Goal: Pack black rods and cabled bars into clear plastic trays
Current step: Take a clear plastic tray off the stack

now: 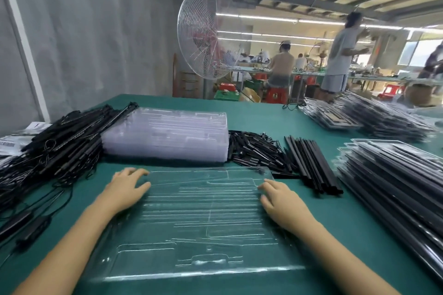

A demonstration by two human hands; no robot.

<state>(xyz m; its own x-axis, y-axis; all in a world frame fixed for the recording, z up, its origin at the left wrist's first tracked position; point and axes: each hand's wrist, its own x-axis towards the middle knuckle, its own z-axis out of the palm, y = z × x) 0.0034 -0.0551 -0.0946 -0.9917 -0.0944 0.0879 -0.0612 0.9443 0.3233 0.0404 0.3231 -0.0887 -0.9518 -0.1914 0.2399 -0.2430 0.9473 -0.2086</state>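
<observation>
A single clear tray (203, 218) lies flat on the green table (311, 122) right in front of the person, its moulded channels empty. The left hand (127, 187) rests on its edge at 10 o'clock and the right hand (278, 201) on its edge at 2 o'clock. Both have relaxed, slightly spread fingers laid on the plastic, neither curled round it nor pinching it, so nothing is grasped. My reading is that the tray is being settled square before filling begins, so this tray's packing has not started. Supplies ring it: a stack of empty trays (167, 136) at 12 o'clock, a tangled heap of cabled bars (60, 141) at 9 to 10 o'clock, a loose pile of short black rods (254, 151) at 1 o'clock, a neat bundle of long black rods (311, 163) just beside them at 2 o'clock, and filled trays (395, 175) stacked at 3 o'clock. The tray looks thin, light and springy. It would likely slide on the cloth or buckle if pushed from 1 corner, so holding it by 2 opposite edges suits it. The rods look stiff, smooth and light. They are best pinched near mid-length, 1 at a time, so they drop level into a channel. The cabled bars will be the awkward part, since their thin leads are looped through each other. Taking a bar by its rigid body rather than the wire should avoid dragging neighbours along or straining the lead.
</observation>
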